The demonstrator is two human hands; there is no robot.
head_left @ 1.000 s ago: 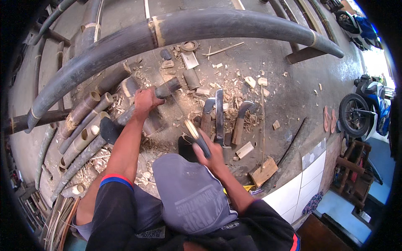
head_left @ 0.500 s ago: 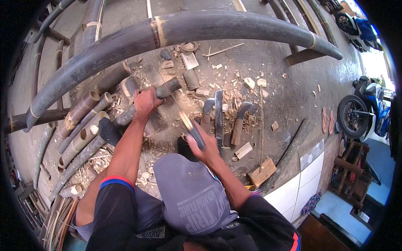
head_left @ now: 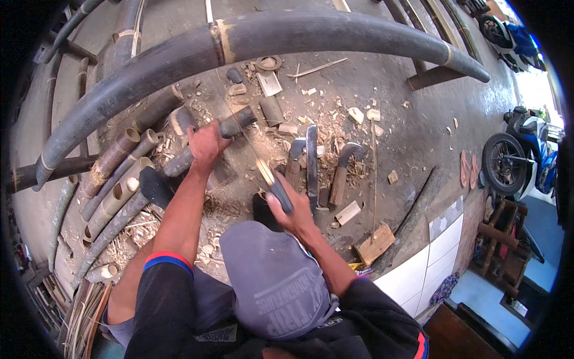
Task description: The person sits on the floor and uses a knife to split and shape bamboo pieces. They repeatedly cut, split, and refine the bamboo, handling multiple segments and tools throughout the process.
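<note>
My left hand [head_left: 206, 145] is wrapped over a dark bamboo pole [head_left: 240, 119], pressing it from above; the pole's far end sticks out to the right of my fingers. My right hand [head_left: 293, 206] grips a handsaw [head_left: 280, 196] by its dark handle, which has a pale wooden part toward the blade. The thin blade runs up and to the left, across the bamboo just beyond my left hand. How deep it sits in the bamboo is too small to tell. Pale sawdust lies beneath the cut.
A long, thick bamboo pole [head_left: 323, 37] arches across the far side. Several cut tubes [head_left: 110, 212] lie at left. Right of the saw are a long-bladed knife [head_left: 311, 161], a hooked knife [head_left: 338, 184] and a wooden block [head_left: 375, 244]. A motorbike [head_left: 508, 164] stands far right.
Little differs. My left hand and the bamboo sit very slightly farther left and up in the picture; my right hand still grips the saw in nearly the same place.
</note>
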